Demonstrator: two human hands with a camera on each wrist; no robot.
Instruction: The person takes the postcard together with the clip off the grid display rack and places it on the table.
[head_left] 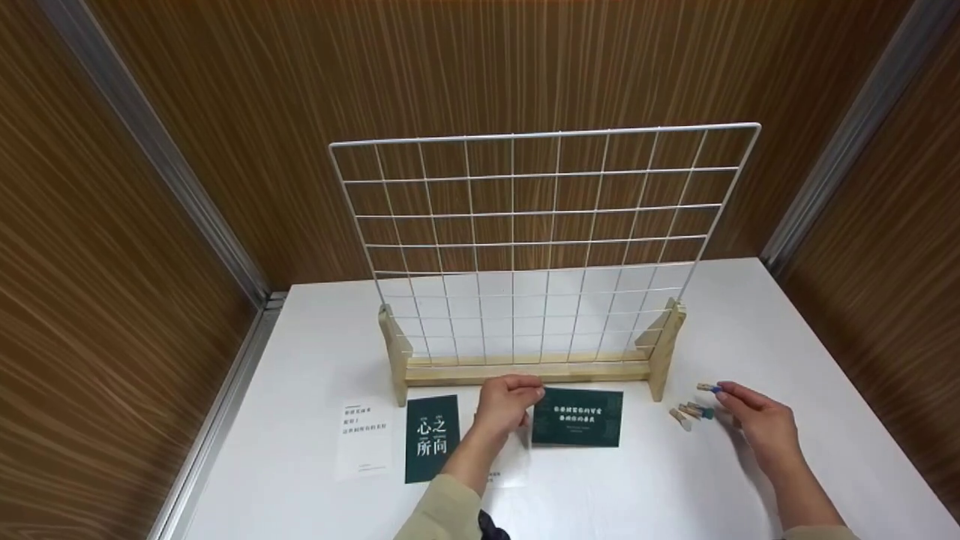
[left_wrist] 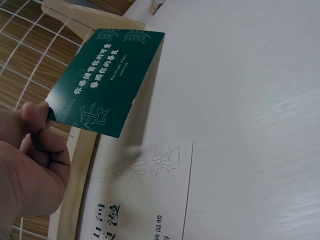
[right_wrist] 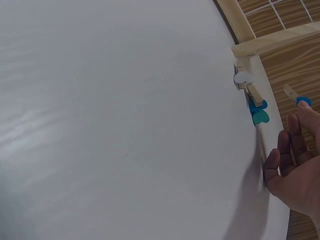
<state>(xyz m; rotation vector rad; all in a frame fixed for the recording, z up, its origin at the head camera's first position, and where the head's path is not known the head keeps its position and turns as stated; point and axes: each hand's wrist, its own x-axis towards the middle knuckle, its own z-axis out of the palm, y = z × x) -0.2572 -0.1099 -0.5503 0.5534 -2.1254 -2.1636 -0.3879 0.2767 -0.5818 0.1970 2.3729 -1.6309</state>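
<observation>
My left hand [head_left: 504, 405] pinches a green card [head_left: 577, 417] with white lettering by its left corner. In the left wrist view the card [left_wrist: 107, 82] is tilted, raised off the white table, with its shadow below. My right hand [head_left: 766, 426] pinches a small wooden clothespin [head_left: 706, 387] by its blue end; in the right wrist view that end [right_wrist: 303, 101] shows between thumb and fingers. Just left of this hand, several clothespins [head_left: 690, 412] with heart-shaped ends in white, blue and green lie on the table, apart from the fingers.
A white wire grid [head_left: 536, 210] stands upright in a wooden base [head_left: 525, 373] behind the hands. Left on the table lie a white card [head_left: 365, 439] and a dark green card [head_left: 432, 469]. Another white card [head_left: 512, 461] is partly covered by my left arm. Wood-grain walls enclose the table.
</observation>
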